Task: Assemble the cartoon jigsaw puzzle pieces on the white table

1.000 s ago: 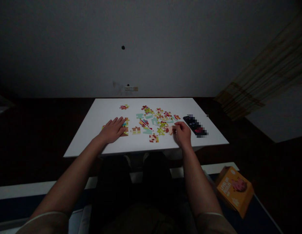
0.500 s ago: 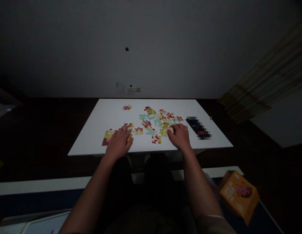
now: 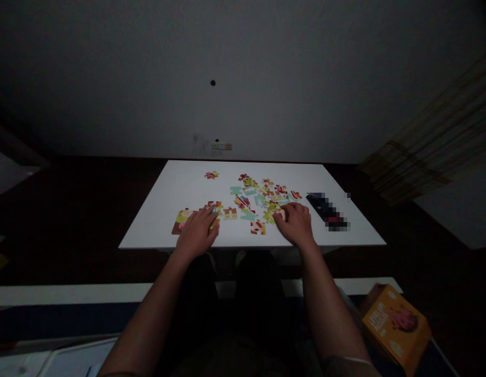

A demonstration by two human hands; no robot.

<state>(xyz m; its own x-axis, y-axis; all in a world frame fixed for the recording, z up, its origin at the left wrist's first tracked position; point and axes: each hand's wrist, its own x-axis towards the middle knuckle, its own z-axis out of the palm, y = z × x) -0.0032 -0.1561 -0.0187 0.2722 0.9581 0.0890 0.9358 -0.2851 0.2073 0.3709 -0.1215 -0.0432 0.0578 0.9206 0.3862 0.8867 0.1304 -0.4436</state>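
A white table (image 3: 176,180) carries several colourful jigsaw pieces. My left hand (image 3: 198,230) lies flat with fingers stretched over a joined block of pieces (image 3: 183,219) near the front left. My right hand (image 3: 296,222) rests further right with fingers curled, its fingertips on a pale piece (image 3: 281,214) at the edge of the loose pile (image 3: 262,193). A single piece (image 3: 211,175) lies apart at the back. One red and yellow piece (image 3: 257,228) sits between my hands near the front edge.
A dark phone-like object (image 3: 327,209), partly blurred, lies on the table's right side. An orange puzzle box (image 3: 396,325) sits at the lower right beside my right arm. A wall socket (image 3: 221,146) is behind the table. The room around is dark.
My left hand has slid right and nearer the front edge, uncovering the joined block's left part. My right hand has moved a little left onto a pale piece. The view has shifted.
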